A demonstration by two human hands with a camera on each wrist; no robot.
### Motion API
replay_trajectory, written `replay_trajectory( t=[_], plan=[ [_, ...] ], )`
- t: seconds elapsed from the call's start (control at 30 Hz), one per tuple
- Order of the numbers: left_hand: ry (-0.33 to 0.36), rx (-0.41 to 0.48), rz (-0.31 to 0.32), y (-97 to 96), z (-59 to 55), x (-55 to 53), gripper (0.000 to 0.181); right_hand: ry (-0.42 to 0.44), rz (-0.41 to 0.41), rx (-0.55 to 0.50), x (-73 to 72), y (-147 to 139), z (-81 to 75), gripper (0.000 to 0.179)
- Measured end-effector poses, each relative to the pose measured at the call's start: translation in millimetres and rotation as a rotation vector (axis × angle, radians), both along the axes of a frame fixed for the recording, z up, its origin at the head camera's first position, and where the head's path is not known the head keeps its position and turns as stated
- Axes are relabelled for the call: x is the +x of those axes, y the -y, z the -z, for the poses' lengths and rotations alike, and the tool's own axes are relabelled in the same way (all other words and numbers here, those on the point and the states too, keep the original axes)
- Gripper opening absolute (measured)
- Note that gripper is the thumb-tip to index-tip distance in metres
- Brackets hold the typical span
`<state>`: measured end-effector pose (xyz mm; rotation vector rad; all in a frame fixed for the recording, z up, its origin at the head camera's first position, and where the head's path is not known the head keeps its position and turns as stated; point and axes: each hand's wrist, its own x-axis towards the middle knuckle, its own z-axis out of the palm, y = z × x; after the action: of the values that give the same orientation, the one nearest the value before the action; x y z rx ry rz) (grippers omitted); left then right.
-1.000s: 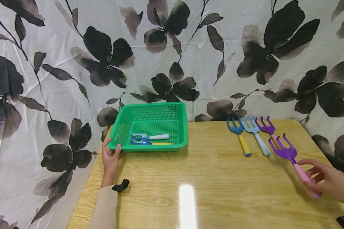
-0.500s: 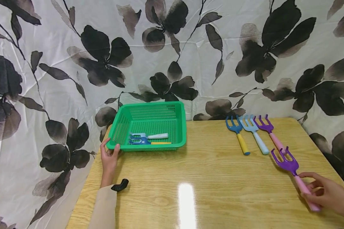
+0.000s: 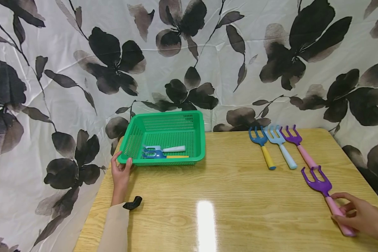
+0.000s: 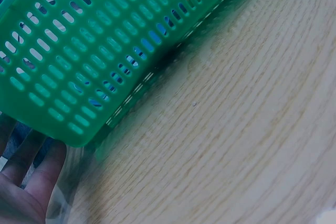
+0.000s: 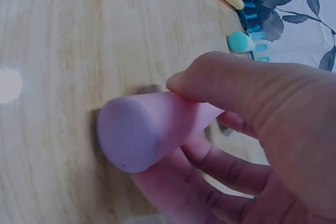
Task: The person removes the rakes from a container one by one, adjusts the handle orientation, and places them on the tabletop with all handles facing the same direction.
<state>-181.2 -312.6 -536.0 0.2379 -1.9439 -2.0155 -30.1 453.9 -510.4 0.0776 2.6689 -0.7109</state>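
My right hand (image 3: 363, 215) pinches the pink handle of a purple garden hand fork (image 3: 320, 184) between thumb and fingers, at the table's right side. In the right wrist view the round end of the pink handle (image 5: 128, 135) points at the camera, close to the wood. My left hand (image 3: 121, 178) holds the front left corner of a green slotted basket (image 3: 204, 140), thumb at the front and fingers at the side. Inside the basket lie a light blue hand fork (image 3: 174, 149) and a blue one with a yellow handle (image 3: 155, 154).
Farther back on the right lie a blue fork with a yellow handle (image 3: 267, 155), a light blue fork (image 3: 286, 155) and a purple fork with a pink handle (image 3: 306, 155), side by side. A floral cloth (image 3: 233, 52) hangs behind the wooden table (image 3: 239, 203).
My right hand has brought the purple fork down and nearer to the front edge, below the row of forks. The left hand and the basket stay in place.
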Motion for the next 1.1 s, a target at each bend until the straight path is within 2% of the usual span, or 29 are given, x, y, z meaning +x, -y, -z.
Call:
replay_trajectory(
  t=[0.17, 0.4, 0.53, 0.67, 0.83, 1.0, 1.1],
  plan=[
    [0.022, 0.017, 0.016, 0.1, -1.8, 2.3, 0.063, 0.033, 0.0, -0.016, -3.1, -2.7, 0.0, 0.077],
    [0.015, 0.022, 0.039, -7.0, -21.3, 13.1, 0.065, 0.051, 0.004, -0.043, -4.9, -3.6, 0.9, 0.079],
    [0.002, 0.025, 0.038, -9.3, -25.3, 15.9, 0.064, 0.045, -0.005, -0.041, -5.2, -3.3, 0.7, 0.076],
    [-0.009, 0.03, 0.035, -8.5, -22.5, 14.3, 0.063, 0.051, -0.01, -0.038, -5.7, -1.6, -1.7, 0.075],
    [-0.019, 0.054, 0.026, -3.5, -8.6, 5.9, 0.063, 0.071, -0.01, -0.047, -11.3, 2.8, -13.5, 0.075],
    [-0.03, 0.056, 0.019, -1.2, 0.5, 0.0, 0.063, 0.081, -0.016, -0.06, -28.9, 10.9, -37.1, 0.073],
    [-0.033, 0.053, 0.021, -0.9, 1.1, -0.7, 0.064, 0.009, -0.087, -0.041, -43.6, 17.8, -53.4, 0.073]
  ],
)
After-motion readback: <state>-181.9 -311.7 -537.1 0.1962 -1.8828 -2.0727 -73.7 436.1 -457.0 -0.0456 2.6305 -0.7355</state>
